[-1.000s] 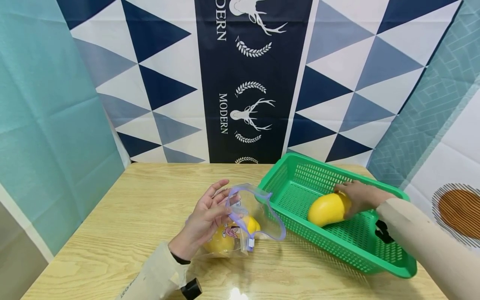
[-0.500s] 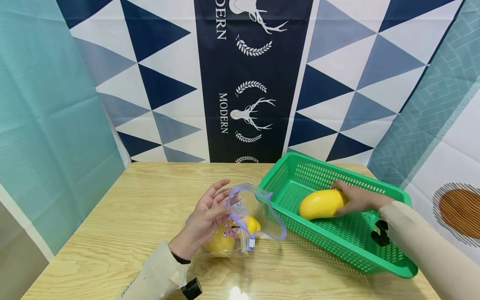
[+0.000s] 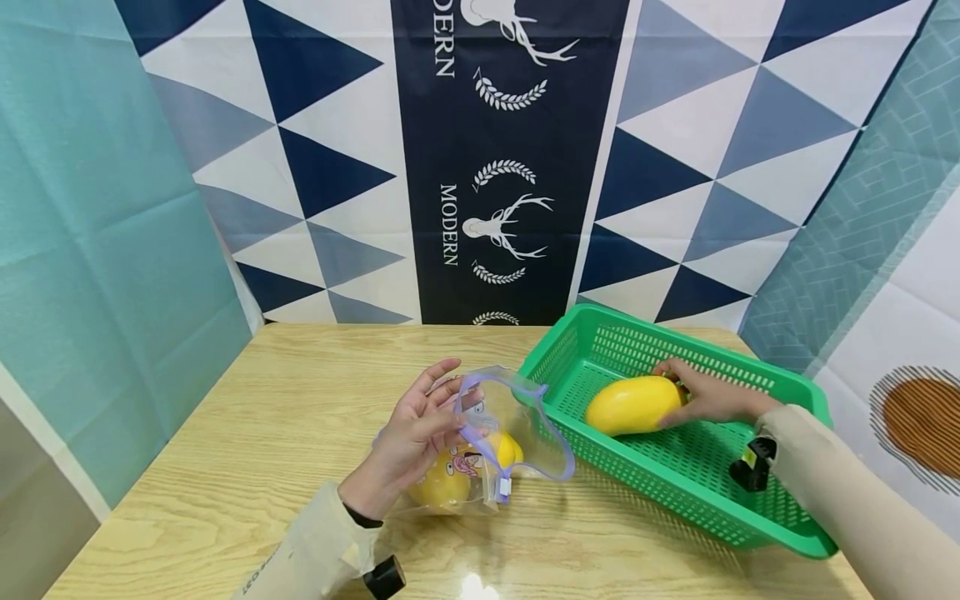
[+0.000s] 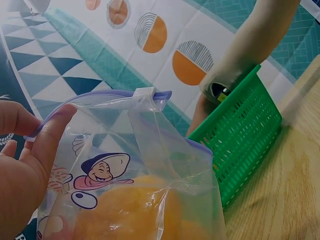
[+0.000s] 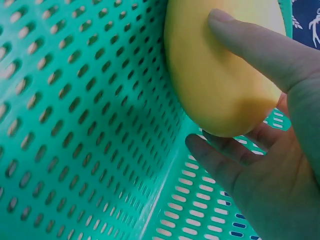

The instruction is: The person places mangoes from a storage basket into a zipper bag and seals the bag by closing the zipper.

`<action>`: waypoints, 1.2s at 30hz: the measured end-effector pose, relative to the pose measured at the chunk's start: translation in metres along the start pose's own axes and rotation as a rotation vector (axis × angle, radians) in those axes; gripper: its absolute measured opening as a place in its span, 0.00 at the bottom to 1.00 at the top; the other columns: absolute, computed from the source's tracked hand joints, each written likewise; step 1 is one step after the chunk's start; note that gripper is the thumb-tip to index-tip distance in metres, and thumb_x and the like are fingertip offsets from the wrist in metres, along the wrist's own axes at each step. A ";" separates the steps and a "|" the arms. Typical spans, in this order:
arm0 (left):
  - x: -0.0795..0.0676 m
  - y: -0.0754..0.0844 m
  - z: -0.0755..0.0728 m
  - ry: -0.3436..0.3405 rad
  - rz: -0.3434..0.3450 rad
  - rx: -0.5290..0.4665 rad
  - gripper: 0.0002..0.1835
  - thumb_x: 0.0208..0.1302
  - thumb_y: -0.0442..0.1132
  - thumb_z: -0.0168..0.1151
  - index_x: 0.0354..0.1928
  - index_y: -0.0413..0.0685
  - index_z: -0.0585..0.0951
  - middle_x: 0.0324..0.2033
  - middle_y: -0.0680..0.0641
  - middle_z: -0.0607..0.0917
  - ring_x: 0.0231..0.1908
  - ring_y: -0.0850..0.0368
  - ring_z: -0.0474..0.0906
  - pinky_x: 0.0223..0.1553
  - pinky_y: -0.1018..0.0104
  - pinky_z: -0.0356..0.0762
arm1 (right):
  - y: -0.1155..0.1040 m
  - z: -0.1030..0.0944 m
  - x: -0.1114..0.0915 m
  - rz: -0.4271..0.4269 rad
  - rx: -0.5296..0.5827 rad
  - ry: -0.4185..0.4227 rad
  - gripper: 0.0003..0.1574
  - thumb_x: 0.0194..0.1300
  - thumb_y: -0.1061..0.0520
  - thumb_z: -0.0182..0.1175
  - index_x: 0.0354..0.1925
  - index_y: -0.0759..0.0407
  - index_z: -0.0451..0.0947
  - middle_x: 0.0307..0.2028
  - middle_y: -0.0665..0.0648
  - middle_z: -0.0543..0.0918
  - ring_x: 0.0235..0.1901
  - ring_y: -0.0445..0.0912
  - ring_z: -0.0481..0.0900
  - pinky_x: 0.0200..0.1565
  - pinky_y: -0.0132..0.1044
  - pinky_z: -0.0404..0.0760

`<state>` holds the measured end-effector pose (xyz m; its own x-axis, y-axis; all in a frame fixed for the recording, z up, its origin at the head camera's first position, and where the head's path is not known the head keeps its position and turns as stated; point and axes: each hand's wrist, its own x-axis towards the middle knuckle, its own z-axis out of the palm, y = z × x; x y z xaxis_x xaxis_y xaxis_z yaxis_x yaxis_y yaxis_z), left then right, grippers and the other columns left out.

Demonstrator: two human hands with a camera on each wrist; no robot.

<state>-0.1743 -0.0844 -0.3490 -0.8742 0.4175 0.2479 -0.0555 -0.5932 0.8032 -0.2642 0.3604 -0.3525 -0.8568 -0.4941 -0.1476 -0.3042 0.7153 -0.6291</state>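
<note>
Mango [image 3: 632, 405] is in the basket [image 3: 675, 497], lying lengthwise near the side wall; can't tell whether it's resting on the floor or slightly raised. Right hand [image 3: 708, 396] grips one end only, thumb over the top, fingers curled about the end. Likely weak spot: smooth skin, wide body, end-only hold, so any lift could let the free end dip and the fruit twist out and drop. Basket rim could also catch it or the wrist if lifted too low. Bag [image 3: 480, 467] sits just beside the basket, yellow fruit [image 3: 442, 487] inside. Left hand [image 3: 416, 437] pinches the mouth's purple edge between thumb and fingers, other fingers loosely spread. Film is limp and the far edge has no hand on it, so the mouth could fold in if nudged. Slider [image 3: 505, 486] at the mouth's corner could snag something. Basket stands on the table [image 3: 285, 400] too; a bump could shove it into the bag.
</note>
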 end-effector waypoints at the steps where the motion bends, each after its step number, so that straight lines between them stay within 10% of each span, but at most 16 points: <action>1: 0.000 0.000 0.000 -0.001 0.001 0.000 0.36 0.61 0.17 0.48 0.71 0.41 0.57 0.53 0.47 0.76 0.51 0.59 0.81 0.40 0.68 0.85 | -0.001 0.000 0.000 -0.004 0.010 0.000 0.45 0.60 0.53 0.72 0.63 0.65 0.56 0.57 0.71 0.67 0.53 0.59 0.71 0.49 0.51 0.77; 17: 0.000 -0.002 0.001 -0.002 0.004 -0.002 0.34 0.61 0.16 0.47 0.68 0.47 0.61 0.54 0.47 0.75 0.51 0.59 0.81 0.40 0.66 0.85 | -0.002 -0.002 0.000 -0.066 0.152 0.038 0.45 0.62 0.57 0.69 0.69 0.67 0.56 0.62 0.73 0.64 0.57 0.62 0.69 0.49 0.47 0.80; 36: 0.001 -0.002 0.000 -0.010 0.007 -0.002 0.33 0.61 0.16 0.47 0.67 0.48 0.62 0.52 0.47 0.75 0.51 0.59 0.81 0.41 0.64 0.85 | -0.012 0.001 0.008 -0.134 0.195 0.158 0.45 0.57 0.59 0.73 0.69 0.64 0.65 0.62 0.66 0.67 0.52 0.43 0.74 0.48 0.40 0.83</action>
<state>-0.1754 -0.0825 -0.3505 -0.8699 0.4202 0.2584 -0.0508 -0.5974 0.8003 -0.2669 0.3475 -0.3472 -0.8732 -0.4838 0.0585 -0.3466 0.5323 -0.7724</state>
